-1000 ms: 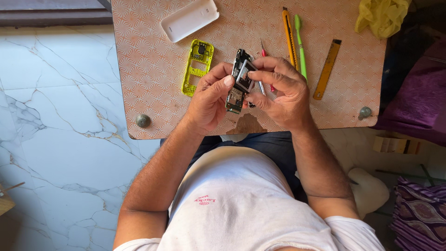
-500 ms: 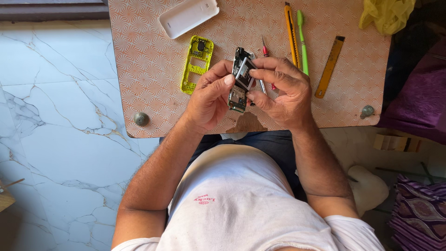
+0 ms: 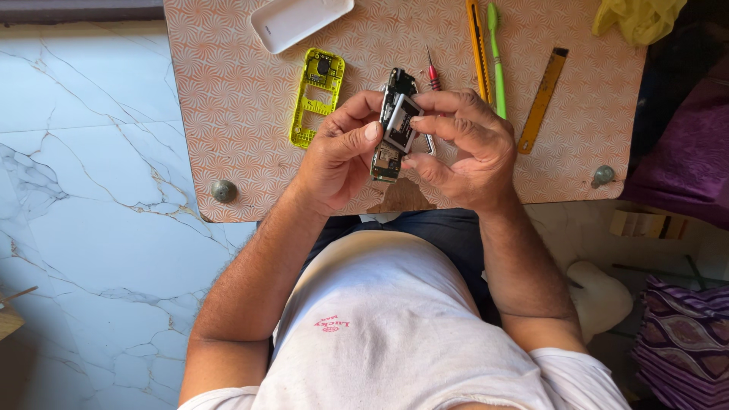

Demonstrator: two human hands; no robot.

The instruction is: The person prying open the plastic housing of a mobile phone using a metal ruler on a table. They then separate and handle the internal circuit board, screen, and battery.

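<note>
The floor [image 3: 83, 175] is white marble with grey and gold veining; it fills the left half of the view and is bare beside the counter's left edge. The counter [image 3: 228, 99] is a small board with a beige fan pattern and two round knobs near its front corners. Its front edge runs just above the person's lap, and its right edge borders purple cloth [image 3: 687, 159]. The largest open area of the counter lies at its left, between the left edge and the yellow-green phone frame [image 3: 317, 96].

The left hand [image 3: 334, 163] and the right hand [image 3: 467, 152] meet above the centre front of the counter. Both hold the stripped phone board [image 3: 395, 129], a dark circuit assembly with a metal shield, raised off the counter and tilted. The left fingers are curled closed, thumb pressing the board's left side. The right fingers are closed on its right side and lower end.

A white phone cover [image 3: 300, 21] lies at the far edge. A yellow ruler [image 3: 542, 99] lies diagonally at the right, well apart from the hands. A yellow utility knife [image 3: 478, 45] and a green toothbrush [image 3: 497, 57] lie side by side. A small red screwdriver [image 3: 432, 72] lies just beyond the board.
</note>
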